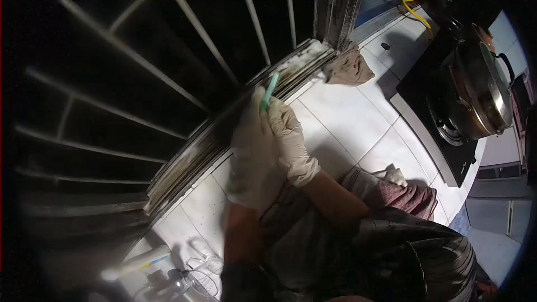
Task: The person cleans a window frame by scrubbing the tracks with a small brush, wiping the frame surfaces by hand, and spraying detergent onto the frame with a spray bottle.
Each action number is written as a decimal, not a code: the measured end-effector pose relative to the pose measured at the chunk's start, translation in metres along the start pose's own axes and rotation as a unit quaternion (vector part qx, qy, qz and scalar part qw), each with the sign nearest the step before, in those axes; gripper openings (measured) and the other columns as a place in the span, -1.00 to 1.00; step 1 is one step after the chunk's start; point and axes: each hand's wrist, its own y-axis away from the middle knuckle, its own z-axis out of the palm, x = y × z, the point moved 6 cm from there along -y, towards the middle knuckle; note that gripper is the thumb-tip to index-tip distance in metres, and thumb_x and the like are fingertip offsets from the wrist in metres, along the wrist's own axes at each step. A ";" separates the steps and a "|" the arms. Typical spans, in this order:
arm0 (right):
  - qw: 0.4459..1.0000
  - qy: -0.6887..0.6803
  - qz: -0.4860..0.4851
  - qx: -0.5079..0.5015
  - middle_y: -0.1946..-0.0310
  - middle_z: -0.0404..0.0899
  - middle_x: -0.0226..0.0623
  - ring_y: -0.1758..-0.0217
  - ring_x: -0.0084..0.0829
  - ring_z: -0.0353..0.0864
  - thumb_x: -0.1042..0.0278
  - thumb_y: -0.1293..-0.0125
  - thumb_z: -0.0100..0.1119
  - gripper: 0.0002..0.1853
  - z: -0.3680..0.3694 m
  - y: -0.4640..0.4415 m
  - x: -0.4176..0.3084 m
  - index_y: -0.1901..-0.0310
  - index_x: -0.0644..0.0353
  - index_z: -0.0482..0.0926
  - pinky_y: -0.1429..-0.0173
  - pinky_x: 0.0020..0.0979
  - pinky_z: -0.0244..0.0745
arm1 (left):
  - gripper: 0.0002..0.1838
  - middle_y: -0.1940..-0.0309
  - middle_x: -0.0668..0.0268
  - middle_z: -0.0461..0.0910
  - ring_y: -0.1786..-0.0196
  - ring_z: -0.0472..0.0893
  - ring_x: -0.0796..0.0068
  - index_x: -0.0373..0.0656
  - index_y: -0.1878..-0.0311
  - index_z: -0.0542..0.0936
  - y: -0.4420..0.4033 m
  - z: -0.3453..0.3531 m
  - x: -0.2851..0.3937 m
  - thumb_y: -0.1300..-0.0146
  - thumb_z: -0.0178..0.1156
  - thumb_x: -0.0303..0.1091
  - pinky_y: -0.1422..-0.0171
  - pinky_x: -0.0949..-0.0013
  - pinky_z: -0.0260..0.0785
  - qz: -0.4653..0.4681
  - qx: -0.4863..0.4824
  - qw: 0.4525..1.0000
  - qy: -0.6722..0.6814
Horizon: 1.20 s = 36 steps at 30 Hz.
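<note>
Both my hands wear pale gloves and meet in front of the window sill. Closed fingers of my right hand [289,137] grip a slim green stick-like piece [270,90], whose far end points up toward the track; its exact kind cannot be made out. My left hand [251,151] is smeared by motion and lies close beside the right, its fingertips next to the green piece. Just beyond them runs the dirty window track [193,162], with white foam or residue [310,53] at its far corner. A crumpled brown cloth [349,67] lies by that corner.
Metal window bars [184,22] stand at the left. At the right, a large steel pot [484,92] sits on a black gas stove [414,84]. A reddish checked cloth [405,198] lies on the white tiles [352,112]. Clear glassware [179,282] stands at the lower left.
</note>
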 end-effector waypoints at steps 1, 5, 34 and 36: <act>1.000 0.004 -0.003 0.001 0.32 0.61 -0.47 0.35 -0.70 0.49 0.34 -0.41 0.05 -0.80 -0.005 -0.002 -0.001 -0.02 0.12 0.51 0.33 -0.66 0.39 | -0.62 -0.13 0.14 0.51 -0.14 0.53 0.13 0.00 -0.23 0.44 -0.017 -0.002 0.002 -0.39 -0.03 -0.22 -0.22 0.22 0.36 0.062 -0.003 0.997 -0.046; 0.984 0.083 0.039 0.154 0.41 0.64 -0.35 0.52 -0.64 0.46 0.33 -0.39 0.09 -0.85 -0.037 -0.007 0.001 0.07 0.12 0.55 0.51 -0.65 0.28 | -0.66 -0.01 0.18 0.58 0.01 0.59 0.13 0.00 -0.19 0.46 -0.052 -0.011 -0.019 -0.36 0.00 -0.32 -0.07 0.15 0.45 0.079 -0.142 0.968 -0.193; 0.969 0.071 0.097 0.215 0.47 0.45 -0.63 0.36 -0.68 0.38 0.30 -0.30 0.00 -0.79 -0.047 0.005 0.008 0.12 -0.06 0.62 0.27 -0.56 0.23 | -0.55 0.14 -0.05 0.58 0.10 0.61 0.00 0.07 -0.34 0.28 -0.092 0.086 0.026 -0.39 -0.18 -0.35 0.04 0.08 0.47 0.115 -0.288 0.910 -0.276; 0.964 0.027 0.080 0.253 0.48 0.45 -0.61 0.42 -0.67 0.36 0.34 -0.30 -0.02 -0.82 -0.047 0.004 0.005 0.18 -0.03 0.61 0.33 -0.57 0.22 | -0.55 0.15 -0.06 0.59 0.12 0.61 0.00 0.05 -0.35 0.26 -0.117 0.120 0.045 -0.40 -0.19 -0.35 0.06 0.07 0.48 0.106 -0.302 0.898 -0.301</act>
